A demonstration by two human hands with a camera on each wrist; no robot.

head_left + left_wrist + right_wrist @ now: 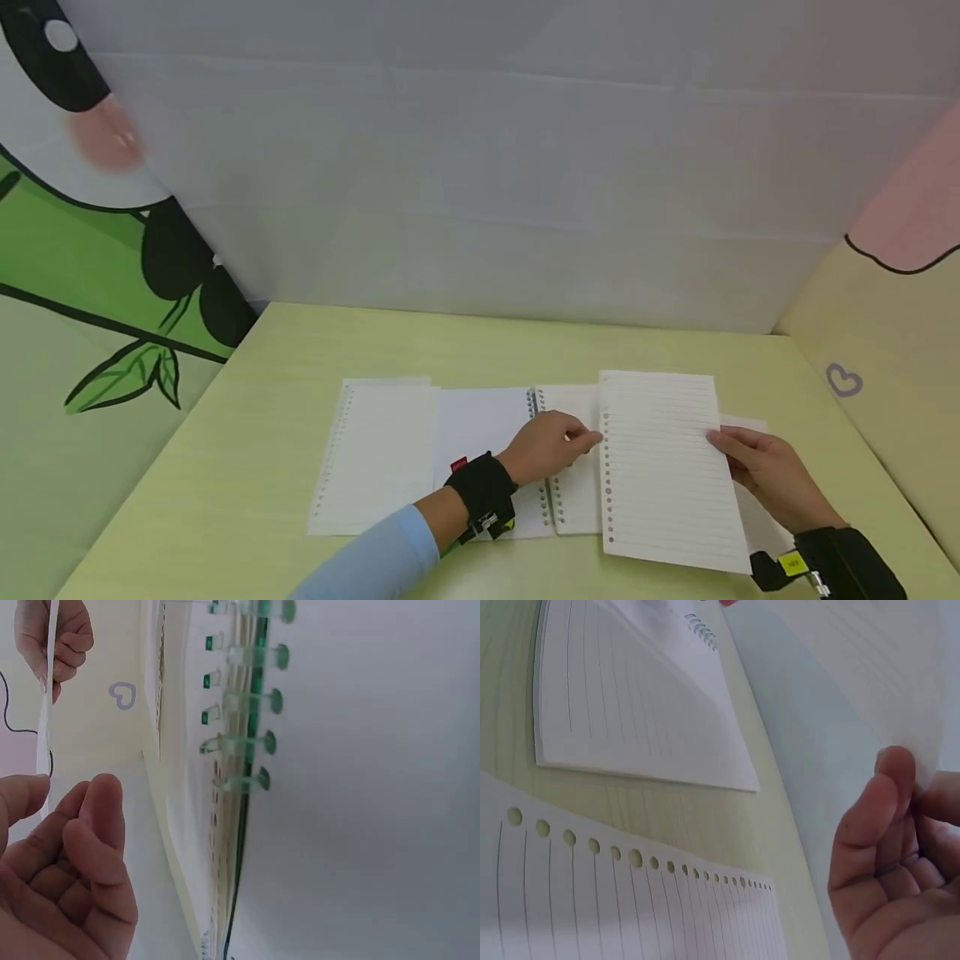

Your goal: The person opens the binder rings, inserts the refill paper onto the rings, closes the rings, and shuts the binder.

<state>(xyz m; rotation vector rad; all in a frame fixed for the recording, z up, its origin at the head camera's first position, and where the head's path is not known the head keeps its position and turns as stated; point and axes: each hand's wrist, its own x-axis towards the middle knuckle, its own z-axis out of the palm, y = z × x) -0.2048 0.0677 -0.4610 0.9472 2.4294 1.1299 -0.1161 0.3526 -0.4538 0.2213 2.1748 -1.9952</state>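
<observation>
A loose lined sheet of paper [667,475], punched along its left edge, is held up over the right side of an open ring-bound notebook [483,425]. At the punched edge, my left hand [551,443] pinches the sheet between thumb and finger. My right hand [776,475] grips its right edge, thumb in front. In the left wrist view the sheet [45,727] appears edge-on, beside the notebook's clear green rings [251,701]. The right wrist view shows the notebook's lined pages [630,697] lying flat below the raised sheet [877,667].
White punched sheets [382,467] overlap the notebook's left side. Another punched lined sheet [630,900] lies on the pale yellow table [450,342] to the right, partly hidden by the raised one. A grey-white backdrop [480,167] stands behind the table.
</observation>
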